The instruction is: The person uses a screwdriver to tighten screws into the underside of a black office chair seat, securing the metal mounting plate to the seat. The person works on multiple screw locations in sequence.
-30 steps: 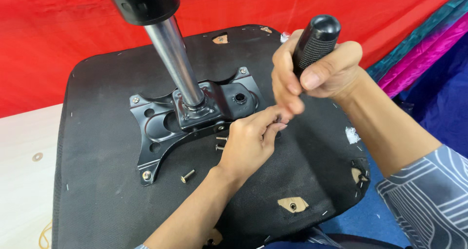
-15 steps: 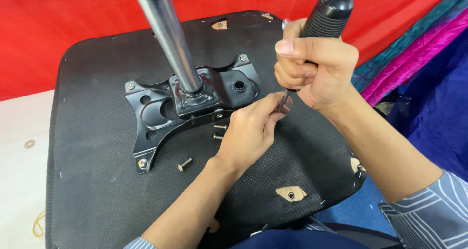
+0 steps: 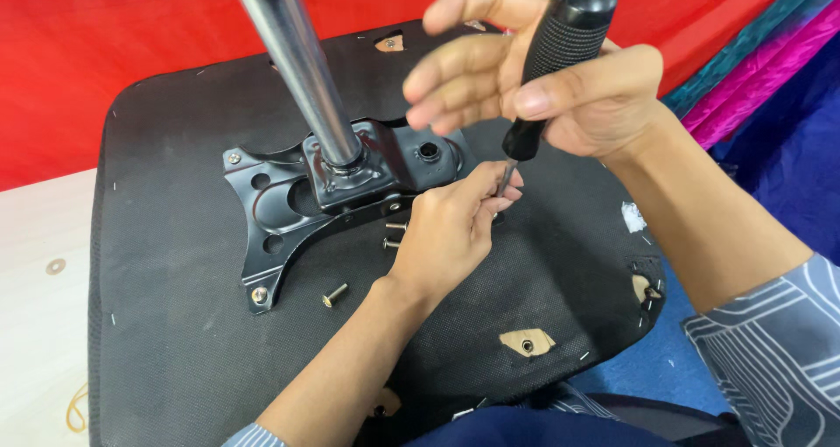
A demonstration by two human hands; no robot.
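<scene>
The left hand (image 3: 451, 228) has its fingertips pinched together around the thin metal shaft of the screwdriver (image 3: 551, 62), just below the handle; what lies under the tip is hidden by the fingers. The right hand (image 3: 560, 84) holds the black ribbed handle between thumb and palm, its other fingers spread apart and lifted off the grip; the tool stands nearly upright, tilted a little. Both hands are over the upturned black chair seat (image 3: 166, 263), just beside the black metal plate (image 3: 289, 202) that carries the shiny steel column (image 3: 302, 66); loose bolts (image 3: 334, 296) lie on the seat near the plate; a red cloth (image 3: 105, 45) lies behind.
</scene>
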